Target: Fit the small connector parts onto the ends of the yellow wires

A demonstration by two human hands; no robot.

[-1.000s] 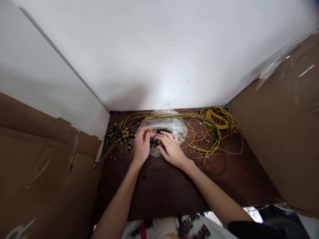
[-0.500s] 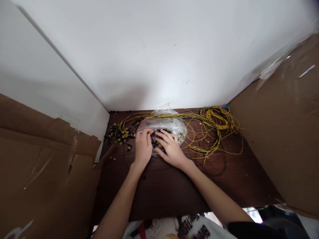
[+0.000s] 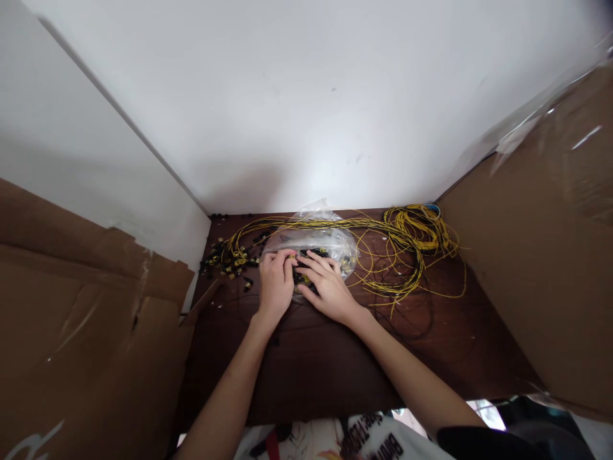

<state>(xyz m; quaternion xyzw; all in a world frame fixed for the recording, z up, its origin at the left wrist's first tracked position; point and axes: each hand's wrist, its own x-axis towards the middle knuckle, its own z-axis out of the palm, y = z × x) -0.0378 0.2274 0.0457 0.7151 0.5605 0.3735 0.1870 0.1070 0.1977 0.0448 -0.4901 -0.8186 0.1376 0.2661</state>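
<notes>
A clear plastic bag (image 3: 351, 246) holds small black and yellow parts (image 3: 302, 278), too small to name. My left hand (image 3: 276, 281) is at the bag's left side, closed, its fingers curled together at the tips. What lies between those fingertips, if anything, is hidden. Reaching in from the right, my right hand (image 3: 328, 286) rests over the small parts with its fingers spread. The fingertips of both hands nearly meet above the bag. Behind them, a bundle of yellow and black wires (image 3: 311, 223) runs across the bag.
At the left, the wires end in a pile of black and yellow connectors (image 3: 234, 259). Coiled yellow wires (image 3: 416, 233) lie at the right. Cardboard stands on the left (image 3: 86, 319) and right (image 3: 541, 255) of the brown table (image 3: 311, 370), with a white wall (image 3: 306, 115) behind.
Both hands stay in nearly the same place over the bag. My left fingertips have shifted very slightly to the right. The wires and connectors have not moved.
</notes>
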